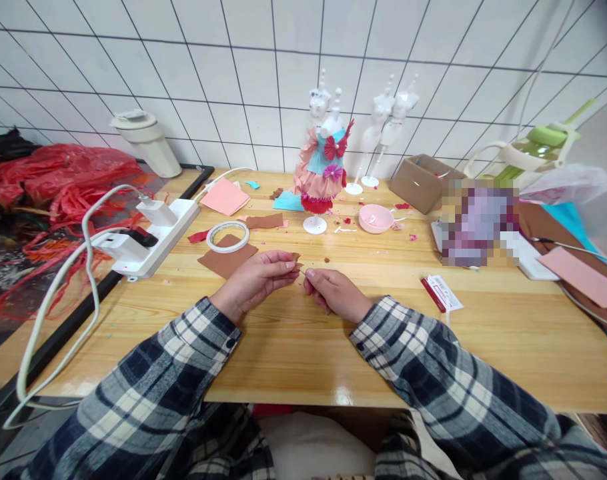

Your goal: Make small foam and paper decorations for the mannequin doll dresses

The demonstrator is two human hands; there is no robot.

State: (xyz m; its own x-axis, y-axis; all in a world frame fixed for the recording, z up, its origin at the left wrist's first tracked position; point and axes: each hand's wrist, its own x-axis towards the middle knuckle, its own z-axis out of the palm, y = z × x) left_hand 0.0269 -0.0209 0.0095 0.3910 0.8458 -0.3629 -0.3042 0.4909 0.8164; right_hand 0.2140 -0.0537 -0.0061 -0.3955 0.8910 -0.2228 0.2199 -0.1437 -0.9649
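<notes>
My left hand (pixel 259 279) pinches a small piece of brown crepe paper (pixel 297 260) between thumb and fingers, above the wooden table. Close by on its right, my right hand (pixel 337 292) is closed, thumb against forefinger, at the lower edge of that paper. Something thin shows at its fingertips, too small to make out. Behind my left hand, a roll of white tape (pixel 228 248) lies partly over a brown paper sheet (pixel 218 262). Farther back stands a small dress form (pixel 328 157) in a blue, pink and red paper dress.
Left are a white power strip (pixel 158 240) with cables, a cream tumbler (pixel 151 143) and red plastic (pixel 58 177). Bare white dress forms (pixel 376 127), a pink bowl (pixel 376 219) and a brown box (pixel 421 183) stand behind. A red-and-white packet (pixel 442 292) lies right.
</notes>
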